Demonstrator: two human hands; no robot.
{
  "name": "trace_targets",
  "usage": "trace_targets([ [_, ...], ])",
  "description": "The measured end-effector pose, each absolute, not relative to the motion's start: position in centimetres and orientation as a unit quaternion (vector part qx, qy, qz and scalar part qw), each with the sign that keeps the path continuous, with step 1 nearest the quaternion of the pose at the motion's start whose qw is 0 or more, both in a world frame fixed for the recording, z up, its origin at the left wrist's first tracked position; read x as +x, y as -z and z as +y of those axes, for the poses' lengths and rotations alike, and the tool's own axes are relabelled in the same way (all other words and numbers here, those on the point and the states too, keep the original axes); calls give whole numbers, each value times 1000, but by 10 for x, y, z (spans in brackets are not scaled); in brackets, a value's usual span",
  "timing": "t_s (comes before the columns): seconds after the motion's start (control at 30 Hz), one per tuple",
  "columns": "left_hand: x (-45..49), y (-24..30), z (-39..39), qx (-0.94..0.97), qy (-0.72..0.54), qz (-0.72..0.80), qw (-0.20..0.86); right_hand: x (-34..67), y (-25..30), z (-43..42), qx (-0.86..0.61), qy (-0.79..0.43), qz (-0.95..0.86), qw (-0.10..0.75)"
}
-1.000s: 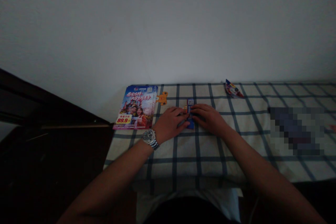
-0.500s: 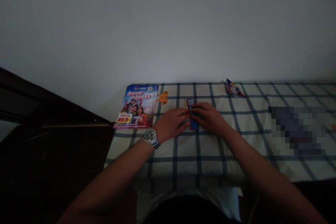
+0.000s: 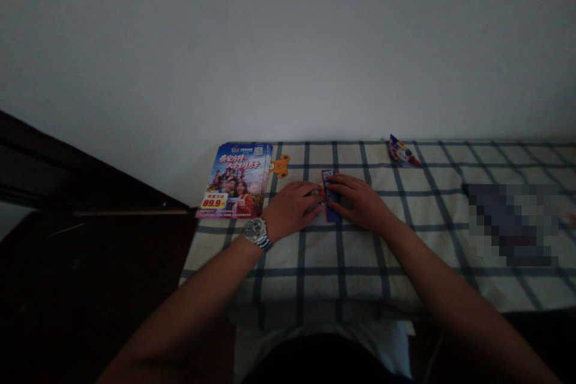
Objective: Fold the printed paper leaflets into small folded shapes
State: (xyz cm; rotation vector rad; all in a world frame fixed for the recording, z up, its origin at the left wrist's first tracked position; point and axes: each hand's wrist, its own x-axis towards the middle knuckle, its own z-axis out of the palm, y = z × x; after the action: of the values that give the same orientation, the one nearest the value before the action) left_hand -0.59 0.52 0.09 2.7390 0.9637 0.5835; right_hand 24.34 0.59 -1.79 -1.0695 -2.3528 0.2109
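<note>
A flyer folded into a narrow strip (image 3: pixel 333 215) lies upright in my view on the checked cloth, a QR code showing at its far end. My left hand (image 3: pixel 294 209), with a metal watch on the wrist, holds its left edge with bent fingers. From the other side, my right hand (image 3: pixel 360 203) has its fingers over the strip and grips it; they cover much of its middle. To the left of my hands is a stack of flyers (image 3: pixel 234 183), the top one blue and pink with "89.9" printed on it.
A plaid cloth (image 3: pixel 315 261) covers the table, which stands against a pale wall (image 3: pixel 288 42). A folded, pointed paper piece (image 3: pixel 402 153) stands at the back right. An orange bear shape (image 3: pixel 281 166) shows beside the stack. A blurred-out dark object (image 3: pixel 510 225) lies at the right.
Both hands stay at the folded flyer with only small finger shifts. The right fingers sit slightly differently on the strip. The view has moved a little.
</note>
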Motion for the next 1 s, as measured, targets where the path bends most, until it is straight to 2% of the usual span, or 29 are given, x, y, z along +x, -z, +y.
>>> trace_targets([
  [1.0, -7, -4, 5, 935, -159, 305, 84, 238, 15, 5, -411, -77, -868, 268],
])
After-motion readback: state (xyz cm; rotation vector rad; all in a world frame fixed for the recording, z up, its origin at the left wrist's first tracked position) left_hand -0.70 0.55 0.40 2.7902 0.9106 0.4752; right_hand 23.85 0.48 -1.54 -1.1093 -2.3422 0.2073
